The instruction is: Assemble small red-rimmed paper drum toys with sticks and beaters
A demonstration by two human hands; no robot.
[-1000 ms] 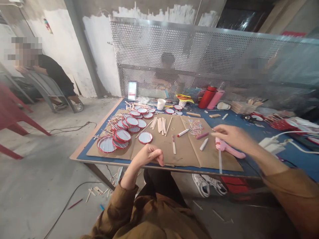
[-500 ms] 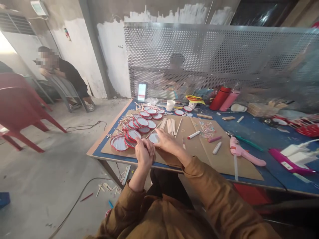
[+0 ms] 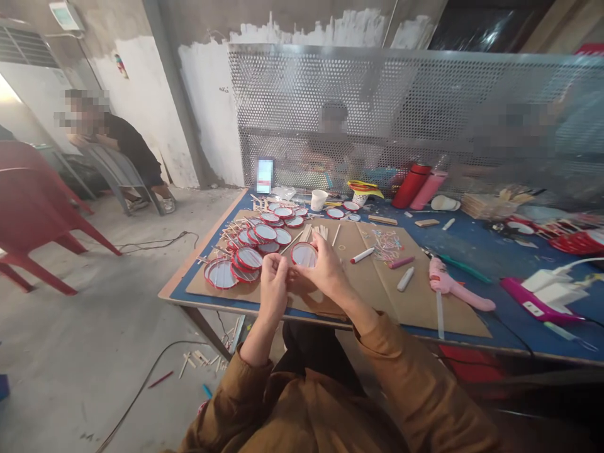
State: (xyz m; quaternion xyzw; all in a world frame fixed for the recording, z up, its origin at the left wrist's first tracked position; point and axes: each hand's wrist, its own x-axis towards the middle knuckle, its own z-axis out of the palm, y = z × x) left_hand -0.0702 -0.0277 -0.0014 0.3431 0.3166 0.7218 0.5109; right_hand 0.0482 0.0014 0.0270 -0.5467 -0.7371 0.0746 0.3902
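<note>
A round disc with a red rim [image 3: 304, 254] is held upright in my right hand [image 3: 325, 264], its pale face toward me. Just left of it, my left hand [image 3: 274, 280] has its fingers pinched together at the disc's lower left edge; what they hold is too small to make out. Further left lies a heap of similar red-rimmed discs [image 3: 250, 257] with thin wooden sticks poking out, on a sheet of brown cardboard [image 3: 330, 296]. Behind my right hand are several flat wooden sticks [image 3: 306, 233].
On the right are a pink glue gun [image 3: 453, 286], a marker [image 3: 362, 255], a pile of small coloured bands [image 3: 389, 245] and a purple power strip [image 3: 533, 302]. Cups [image 3: 319, 200] and bottles [image 3: 411, 185] stand at the back. A person [image 3: 123, 141] sits far left.
The disc has been raised and tilted to face me in my right hand. My left hand has opened up slightly from a tighter clasp and sits apart from the heap.
</note>
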